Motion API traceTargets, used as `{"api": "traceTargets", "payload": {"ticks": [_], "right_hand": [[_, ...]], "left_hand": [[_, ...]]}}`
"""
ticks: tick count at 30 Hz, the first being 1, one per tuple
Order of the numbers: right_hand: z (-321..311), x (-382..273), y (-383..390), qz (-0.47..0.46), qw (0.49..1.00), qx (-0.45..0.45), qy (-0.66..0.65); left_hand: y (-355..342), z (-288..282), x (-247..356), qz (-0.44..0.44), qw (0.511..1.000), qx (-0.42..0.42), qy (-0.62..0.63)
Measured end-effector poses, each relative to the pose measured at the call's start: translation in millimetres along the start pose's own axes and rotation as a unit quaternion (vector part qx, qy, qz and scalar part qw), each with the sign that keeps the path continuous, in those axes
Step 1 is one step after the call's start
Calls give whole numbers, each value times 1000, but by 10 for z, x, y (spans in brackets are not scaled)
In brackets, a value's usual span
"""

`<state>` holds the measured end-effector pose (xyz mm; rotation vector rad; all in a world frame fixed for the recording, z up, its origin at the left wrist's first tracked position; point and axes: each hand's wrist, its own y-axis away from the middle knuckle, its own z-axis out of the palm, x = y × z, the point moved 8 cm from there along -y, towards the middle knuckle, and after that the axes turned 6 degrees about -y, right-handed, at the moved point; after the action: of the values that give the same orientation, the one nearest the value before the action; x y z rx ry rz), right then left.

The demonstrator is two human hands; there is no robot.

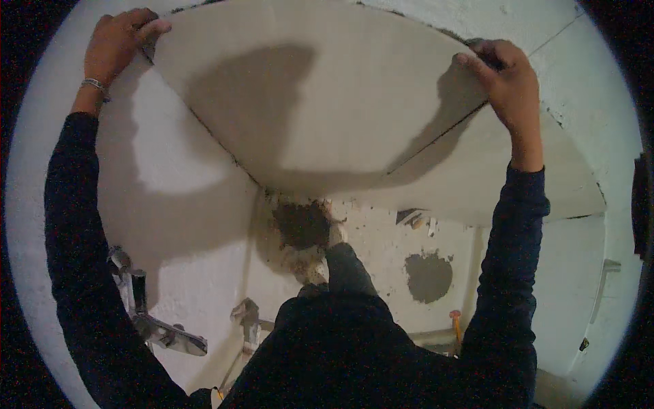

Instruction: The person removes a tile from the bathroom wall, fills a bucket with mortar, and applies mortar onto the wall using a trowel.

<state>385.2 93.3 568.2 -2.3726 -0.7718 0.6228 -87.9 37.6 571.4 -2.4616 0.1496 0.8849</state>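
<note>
A large beige wall tile point(361, 102) stands against the wall in front of me, its top edge bowed by the lens. My left hand point(122, 44) grips its upper left corner, thumb toward the front face and fingers over the top edge. At the upper right corner, my right hand point(504, 78) holds the same tile in a similar way, its thumb bent over the face. What the fingertips touch behind the tile is hidden. Dark joints run down both sides of the tile, and shadows of my arms fall across it.
Another beige tile point(545, 160) adjoins on the right. A chrome mixer tap point(170, 334) juts from the left wall. Below are a dark mortar patch point(303, 225), a grey mortar patch point(429, 278), small scraps point(417, 219) and an orange-handled tool point(456, 328). My leg point(349, 269) stands between the patches.
</note>
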Motion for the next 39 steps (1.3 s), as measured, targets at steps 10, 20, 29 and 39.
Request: {"api": "traceTargets", "payload": {"ticks": [10,20,29,39], "right_hand": [[-10,-129,7,-89,996,-9,22],[-23,-146,-10,-72,997,-34,-2],[93,-198,113,-20,993,-55,-103],[-41,-375,314,-55,991,-48,-110]], "left_hand": [[61,-255,106,-69,996,6,62],[91,-176,32,-45,997,38,54],[170,-115,-56,-11,999,10,43],[177,-286,48,65,971,-226,44]]}}
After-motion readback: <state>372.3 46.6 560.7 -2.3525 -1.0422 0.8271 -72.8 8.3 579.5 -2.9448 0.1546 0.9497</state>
